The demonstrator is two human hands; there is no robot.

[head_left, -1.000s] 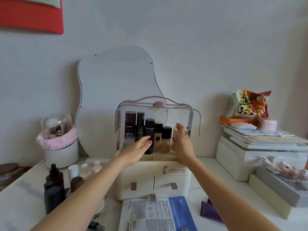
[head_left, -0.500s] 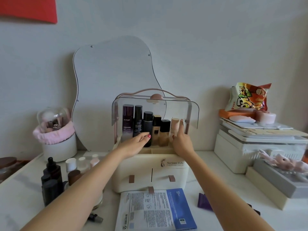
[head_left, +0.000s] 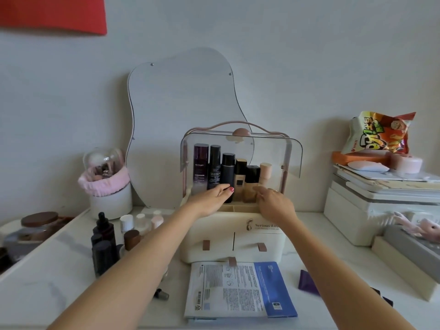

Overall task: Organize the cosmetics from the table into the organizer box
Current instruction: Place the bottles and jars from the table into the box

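The cream organizer box stands mid-table with its clear lid raised. A row of upright bottles fills its top tray: a purple bottle, two black bottles, two foundation bottles and a beige-capped bottle. My left hand reaches into the tray, its fingertips against the base of the black bottle. My right hand is beside it, fingers stretched toward the foot of the foundation bottles and holding nothing. Loose cosmetics stand on the table to the left.
A sheet-mask packet lies in front of the box, with a purple sachet to its right and a small vial to its left. A wavy mirror leans behind. A brush holder is left; stacked boxes are right.
My right hand has let go of the beige-capped bottle, which now stands in the row, and dropped to the tray edge. My left hand stayed at the black bottle's base.
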